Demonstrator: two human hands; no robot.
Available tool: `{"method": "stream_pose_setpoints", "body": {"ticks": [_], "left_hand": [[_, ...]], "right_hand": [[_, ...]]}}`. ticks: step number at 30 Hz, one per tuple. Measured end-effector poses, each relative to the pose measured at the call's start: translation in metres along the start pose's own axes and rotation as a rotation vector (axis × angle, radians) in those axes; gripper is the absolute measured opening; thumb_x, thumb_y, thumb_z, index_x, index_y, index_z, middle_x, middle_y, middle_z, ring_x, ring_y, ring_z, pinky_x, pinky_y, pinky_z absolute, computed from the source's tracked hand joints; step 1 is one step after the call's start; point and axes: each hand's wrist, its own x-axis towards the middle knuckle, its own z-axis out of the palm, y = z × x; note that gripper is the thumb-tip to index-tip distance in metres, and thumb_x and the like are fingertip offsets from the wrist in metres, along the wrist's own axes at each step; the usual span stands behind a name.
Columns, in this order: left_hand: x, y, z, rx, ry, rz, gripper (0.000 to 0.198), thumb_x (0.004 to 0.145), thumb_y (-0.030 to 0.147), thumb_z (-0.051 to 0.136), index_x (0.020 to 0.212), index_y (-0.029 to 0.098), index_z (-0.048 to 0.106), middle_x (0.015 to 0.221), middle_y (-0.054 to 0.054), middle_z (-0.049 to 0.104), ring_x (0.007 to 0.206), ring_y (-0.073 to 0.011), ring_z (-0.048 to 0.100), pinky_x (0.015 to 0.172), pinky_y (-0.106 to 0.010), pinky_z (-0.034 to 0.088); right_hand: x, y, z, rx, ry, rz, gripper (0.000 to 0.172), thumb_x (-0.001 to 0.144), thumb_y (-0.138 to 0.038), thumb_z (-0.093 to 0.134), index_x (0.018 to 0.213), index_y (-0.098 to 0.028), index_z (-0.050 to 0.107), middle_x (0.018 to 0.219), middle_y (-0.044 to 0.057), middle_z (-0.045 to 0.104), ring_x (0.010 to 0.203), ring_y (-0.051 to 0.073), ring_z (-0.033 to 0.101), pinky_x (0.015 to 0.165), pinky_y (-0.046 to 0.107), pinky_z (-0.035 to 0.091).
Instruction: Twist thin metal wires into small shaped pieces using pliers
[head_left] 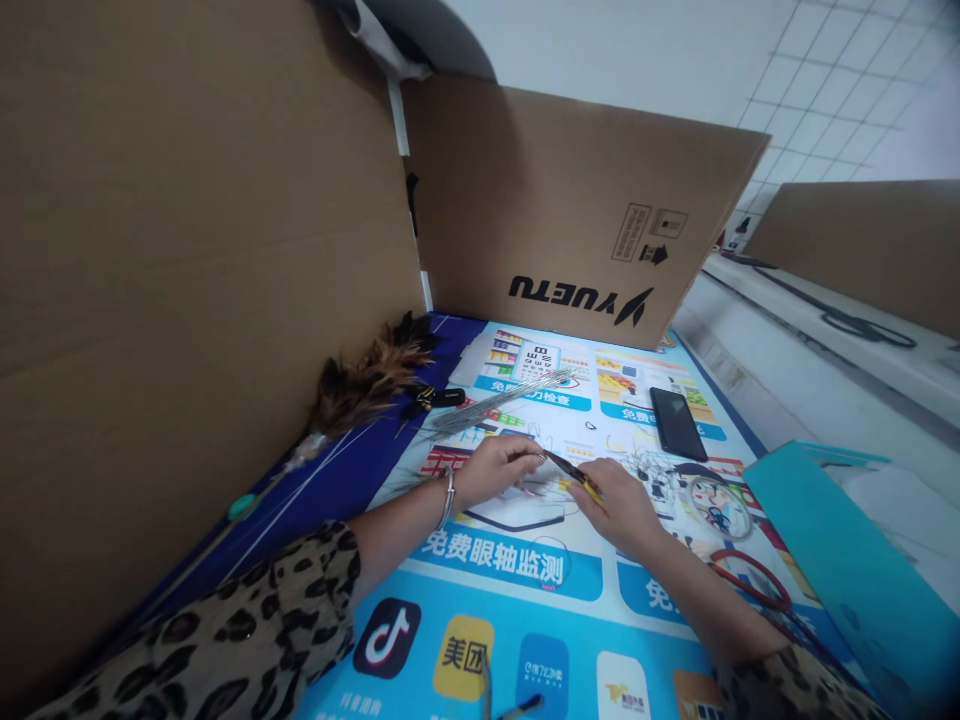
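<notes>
My right hand (616, 503) is closed round the yellow handles of a pair of pliers (571, 470), whose dark jaws point left. The jaw tips meet the fingertips of my left hand (499, 468), which are pinched together; what they hold is too small to make out. Beyond my hands, a bundle of thin silvery wires (502, 400) lies diagonally on the printed sheet. A dark curved strip (514, 522) rests just below my left hand.
Cardboard panels (555, 220) stand at the left and back. Brown feathers (367, 375) and a black object (448, 398) lie at the left. On the right are a phone (678, 424), a round clear dish (720, 507), a red ring (750, 578) and a turquoise box (847, 560).
</notes>
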Motion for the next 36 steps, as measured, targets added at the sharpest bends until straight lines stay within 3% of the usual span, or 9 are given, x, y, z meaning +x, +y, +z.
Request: {"method": "stream_pose_setpoints", "body": {"ticks": [10, 14, 22, 36], "left_hand": [[0.002, -0.002, -0.001, -0.115, -0.029, -0.094, 0.026, 0.076, 0.038, 0.053, 0.072, 0.012, 0.057, 0.055, 0.002, 0.052, 0.044, -0.0066, 0.048, 0.043, -0.017, 0.037], [0.002, -0.001, -0.002, -0.190, 0.048, -0.112, 0.024, 0.075, 0.037, 0.055, 0.074, 0.013, 0.055, 0.057, 0.002, 0.052, 0.046, -0.0064, 0.047, 0.045, -0.018, 0.038], [0.007, -0.005, -0.004, -0.302, 0.403, -0.150, 0.025, 0.074, 0.039, 0.054, 0.074, 0.014, 0.054, 0.059, 0.002, 0.050, 0.045, -0.0044, 0.043, 0.042, -0.017, 0.034], [0.007, -0.006, 0.000, -0.351, 0.435, -0.148, 0.023, 0.074, 0.038, 0.055, 0.070, 0.015, 0.052, 0.055, 0.003, 0.048, 0.043, -0.0049, 0.041, 0.041, -0.018, 0.032]], "right_hand": [[0.000, -0.001, 0.001, -0.035, 0.020, -0.032, 0.028, 0.086, -0.040, 0.041, 0.098, -0.019, 0.054, 0.085, 0.007, 0.057, 0.084, 0.019, 0.050, 0.071, 0.030, 0.038], [0.001, -0.001, 0.001, -0.038, 0.030, -0.017, 0.028, 0.085, -0.040, 0.042, 0.098, -0.018, 0.054, 0.085, 0.007, 0.057, 0.084, 0.020, 0.048, 0.072, 0.031, 0.038], [0.002, -0.004, 0.000, -0.066, 0.060, -0.032, 0.028, 0.085, -0.038, 0.043, 0.099, -0.016, 0.053, 0.088, 0.010, 0.055, 0.086, 0.022, 0.046, 0.074, 0.034, 0.037], [0.000, -0.016, -0.005, -0.191, 0.048, -0.110, 0.030, 0.086, -0.037, 0.041, 0.098, -0.014, 0.055, 0.087, 0.011, 0.053, 0.087, 0.023, 0.045, 0.075, 0.035, 0.035]]}}
